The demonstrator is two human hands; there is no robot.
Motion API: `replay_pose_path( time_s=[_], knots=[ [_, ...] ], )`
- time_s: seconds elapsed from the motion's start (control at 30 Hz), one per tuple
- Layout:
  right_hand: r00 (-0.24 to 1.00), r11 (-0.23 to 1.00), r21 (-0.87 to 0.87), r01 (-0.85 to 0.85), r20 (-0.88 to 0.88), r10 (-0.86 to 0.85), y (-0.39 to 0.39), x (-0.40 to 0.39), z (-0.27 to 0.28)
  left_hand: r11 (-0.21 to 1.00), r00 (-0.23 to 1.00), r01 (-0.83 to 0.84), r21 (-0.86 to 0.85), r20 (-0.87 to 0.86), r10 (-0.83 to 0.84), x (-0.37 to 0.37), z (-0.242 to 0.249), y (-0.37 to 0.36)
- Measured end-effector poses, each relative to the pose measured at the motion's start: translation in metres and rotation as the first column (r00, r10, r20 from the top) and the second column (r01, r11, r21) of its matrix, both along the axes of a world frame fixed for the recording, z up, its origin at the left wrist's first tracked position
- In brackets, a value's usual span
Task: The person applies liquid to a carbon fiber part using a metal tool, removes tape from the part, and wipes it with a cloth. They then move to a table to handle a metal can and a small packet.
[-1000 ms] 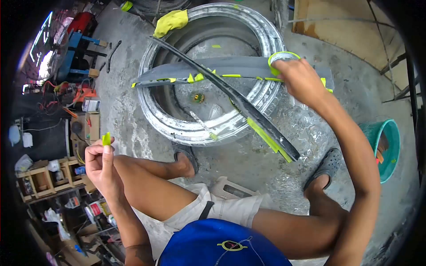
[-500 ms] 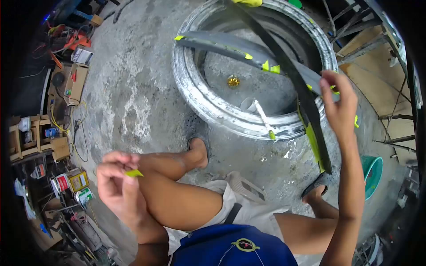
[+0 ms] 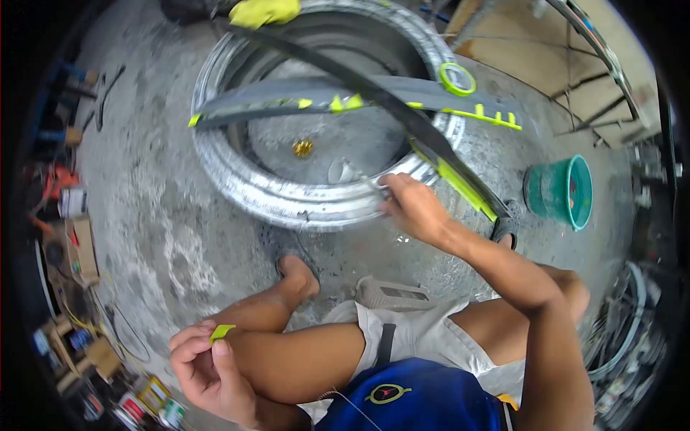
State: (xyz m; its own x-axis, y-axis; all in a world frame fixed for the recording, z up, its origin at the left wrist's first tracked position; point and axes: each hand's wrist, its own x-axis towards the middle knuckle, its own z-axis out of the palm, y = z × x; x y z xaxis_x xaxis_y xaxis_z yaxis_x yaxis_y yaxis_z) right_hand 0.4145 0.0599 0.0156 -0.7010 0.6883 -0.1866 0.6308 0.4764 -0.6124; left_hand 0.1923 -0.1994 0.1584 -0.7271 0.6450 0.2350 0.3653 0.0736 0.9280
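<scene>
Between the thumb and fingers of my left hand [image 3: 212,370] is a small piece of yellow-green tape [image 3: 222,332], held above my thigh. My right hand [image 3: 415,208] is closed on a thin white stick [image 3: 370,184] at the near rim of the large silver ring [image 3: 287,205]. A grey curved strip [image 3: 269,100] with bits of yellow-green tape lies across the ring. Over it crosses a long dark strip [image 3: 338,68], taped along its near end. A roll of tape [image 3: 458,79] rests on the grey strip's right part. A clear cup [image 3: 341,171] is inside the ring by the stick.
A gold object [image 3: 302,148] lies on the floor inside the ring. At the right stands a green bucket [image 3: 579,192]. Yellow cloth [image 3: 264,11] is at the ring's far edge. Cans and boxes line the left side; a coiled hose [image 3: 640,316] lies at lower right.
The view has shifted right. My right hand has moved from the grey strip's right end to the stick and closed on it. My left hand still pinches the tape piece.
</scene>
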Motion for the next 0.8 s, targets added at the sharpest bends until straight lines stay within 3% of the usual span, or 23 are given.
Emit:
replay_pose_path(
  time_s=[0.03, 0.1, 0.13, 0.2, 0.23, 0.27, 0.3, 0.33, 0.4, 0.43, 0.6, 0.67, 0.8],
  knots=[
    [0.999, 0.999, 0.018, 0.034, -0.021, -0.033, 0.005, 0.006, 0.014, 1.000, 1.000, 0.014, -0.024, 0.003, -0.014, 0.004, 0.000, 0.007],
    [0.985, 0.954, -0.291, -0.071, -0.174, 0.020, 0.015, 0.027, 0.048, 0.996, 0.999, 0.038, -0.077, 0.015, -0.037, 0.017, -0.001, 0.026],
    [0.981, 0.956, -0.290, -0.051, -0.194, -0.006, 0.021, 0.042, 0.066, 0.995, 0.998, 0.063, -0.079, -0.006, -0.063, 0.027, -0.001, 0.036],
    [0.924, 0.740, -0.649, -0.176, -0.369, -0.104, 0.042, 0.079, 0.099, 0.967, 0.982, 0.172, -0.190, 0.108, -0.154, 0.051, -0.002, 0.063],
    [0.912, 0.747, -0.643, -0.168, -0.390, -0.130, 0.052, 0.101, 0.103, 0.947, 0.965, 0.263, -0.186, 0.072, -0.254, 0.073, -0.002, 0.083],
    [0.884, 0.851, -0.485, -0.202, -0.465, -0.056, 0.062, 0.124, 0.103, 0.923, 0.939, 0.340, -0.179, 0.116, -0.324, 0.098, -0.002, 0.103],
    [0.853, 0.923, -0.313, -0.222, -0.520, 0.029, 0.071, 0.148, 0.103, 0.880, 0.877, 0.454, -0.138, 0.244, -0.414, 0.127, 0.000, 0.128],
    [0.839, 0.926, -0.314, -0.211, -0.544, 0.007, 0.080, 0.170, 0.106, 0.828, 0.792, 0.553, -0.089, 0.364, -0.490, 0.155, 0.001, 0.155],
    [0.819, 0.795, -0.582, -0.171, -0.532, -0.214, 0.093, 0.213, 0.106, 0.777, 0.697, 0.622, -0.102, 0.524, -0.489, 0.204, -0.008, 0.200],
    [0.747, 0.748, -0.645, -0.155, -0.573, -0.339, 0.098, 0.231, 0.096, 0.741, 0.691, 0.664, -0.100, 0.459, -0.558, 0.227, -0.017, 0.226],
    [0.562, 0.678, -0.719, -0.156, -0.629, -0.537, 0.141, 0.287, 0.010, 0.677, 0.649, 0.712, -0.187, 0.543, -0.533, 0.314, -0.048, 0.309],
    [0.384, 0.722, -0.676, -0.150, -0.712, -0.587, 0.153, 0.293, -0.021, 0.665, 0.663, 0.704, -0.247, 0.563, -0.493, 0.336, -0.060, 0.330],
    [0.377, 0.636, -0.752, -0.173, -0.648, -0.662, 0.171, 0.318, -0.041, 0.639, 0.665, 0.713, -0.289, 0.568, -0.486, 0.365, -0.081, 0.366]
  ],
)
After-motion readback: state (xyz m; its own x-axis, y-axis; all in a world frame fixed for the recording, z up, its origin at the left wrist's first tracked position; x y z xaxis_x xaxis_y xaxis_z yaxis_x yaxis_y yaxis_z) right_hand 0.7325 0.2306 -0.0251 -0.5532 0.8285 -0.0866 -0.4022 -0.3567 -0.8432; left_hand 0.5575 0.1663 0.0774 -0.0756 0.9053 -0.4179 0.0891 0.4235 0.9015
